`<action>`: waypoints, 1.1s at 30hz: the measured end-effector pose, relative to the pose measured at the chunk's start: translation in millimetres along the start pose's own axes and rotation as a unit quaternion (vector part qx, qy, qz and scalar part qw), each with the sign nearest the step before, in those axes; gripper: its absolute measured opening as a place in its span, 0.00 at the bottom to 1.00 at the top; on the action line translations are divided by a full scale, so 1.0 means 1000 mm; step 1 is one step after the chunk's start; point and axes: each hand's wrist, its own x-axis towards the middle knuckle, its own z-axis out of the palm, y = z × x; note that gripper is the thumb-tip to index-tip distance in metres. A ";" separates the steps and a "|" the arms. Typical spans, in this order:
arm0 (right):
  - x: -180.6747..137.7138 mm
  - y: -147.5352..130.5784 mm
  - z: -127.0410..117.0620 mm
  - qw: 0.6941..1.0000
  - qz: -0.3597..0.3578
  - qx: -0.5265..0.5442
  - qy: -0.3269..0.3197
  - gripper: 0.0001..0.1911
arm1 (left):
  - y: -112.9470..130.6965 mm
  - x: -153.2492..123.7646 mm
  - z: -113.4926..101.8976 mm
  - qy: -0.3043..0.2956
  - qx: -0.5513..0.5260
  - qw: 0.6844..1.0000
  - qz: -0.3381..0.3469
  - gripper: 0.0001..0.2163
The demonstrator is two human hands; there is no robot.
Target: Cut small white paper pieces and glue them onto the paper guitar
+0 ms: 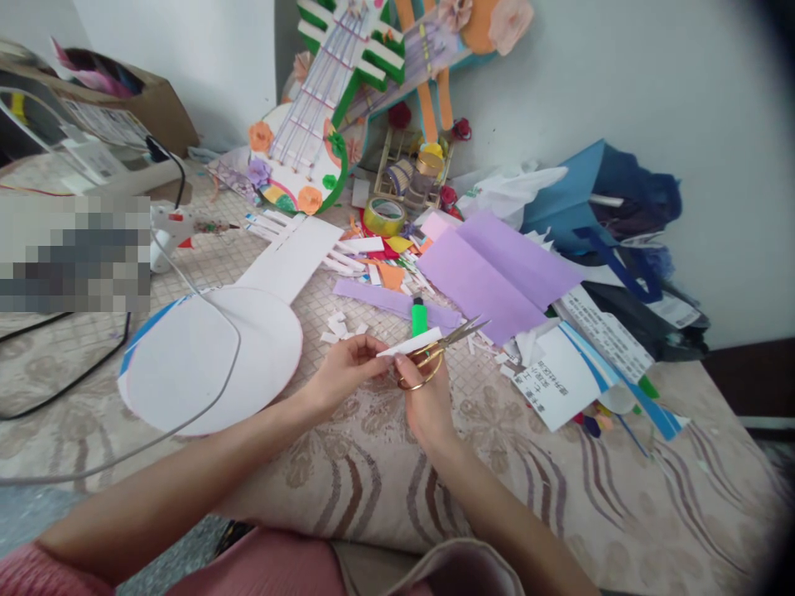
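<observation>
My left hand [344,370] pinches one end of a small white paper strip [415,341] just above the patterned bed surface. My right hand [427,397] is closed round the gold handles of a pair of scissors [448,343], whose blades are parted and point to the right, beside the strip's far end. Small white paper offcuts [339,325] lie scattered just beyond my left hand. A green lighter-like object [420,317] lies right behind the strip.
A white guitar-shaped cutout [248,331] lies to the left with a grey cable [186,418] across it. Purple paper sheets [490,273], printed leaflets [571,372], a tape roll [383,217], a glue gun [171,228] and a decorated paper guitar [310,141] crowd the far side.
</observation>
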 end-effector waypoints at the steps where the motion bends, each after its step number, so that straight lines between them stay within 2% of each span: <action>1: 0.000 0.000 0.000 1.000 -0.002 -0.003 -0.005 0.16 | 0.000 0.000 0.000 0.003 0.004 1.000 0.000 0.14; 6: -0.001 -0.006 -0.009 0.998 -0.022 -0.048 -0.031 0.15 | 0.009 0.003 -0.009 0.030 -0.015 0.999 0.017 0.11; 9: -0.003 -0.020 -0.020 0.986 -0.022 -0.105 -0.125 0.18 | 0.020 0.007 -0.018 0.045 -0.048 0.997 0.037 0.10; 12: -0.005 -0.035 -0.029 0.950 -0.004 -0.212 -0.229 0.20 | 0.031 0.009 -0.026 0.062 -0.075 0.994 0.050 0.09; 15: -0.006 -0.043 -0.031 0.908 0.023 -0.305 -0.287 0.17 | 0.035 0.010 -0.030 0.065 -0.076 0.993 0.061 0.09; 18: -0.007 -0.045 -0.029 0.879 0.026 -0.371 -0.299 0.14 | 0.034 0.009 -0.030 0.043 -0.033 0.996 0.071 0.08; 20: -0.008 -0.044 -0.028 0.872 0.024 -0.387 -0.298 0.13 | 0.031 0.007 -0.028 0.019 -0.007 0.997 0.069 0.08; 24: -0.009 -0.041 -0.028 0.875 0.033 -0.382 -0.297 0.14 | 0.028 0.006 -0.026 -0.013 0.020 0.998 0.062 0.08; 33: -0.009 -0.038 -0.029 0.889 0.061 -0.350 -0.290 0.16 | 0.030 0.004 -0.024 -0.014 0.045 0.997 0.057 0.09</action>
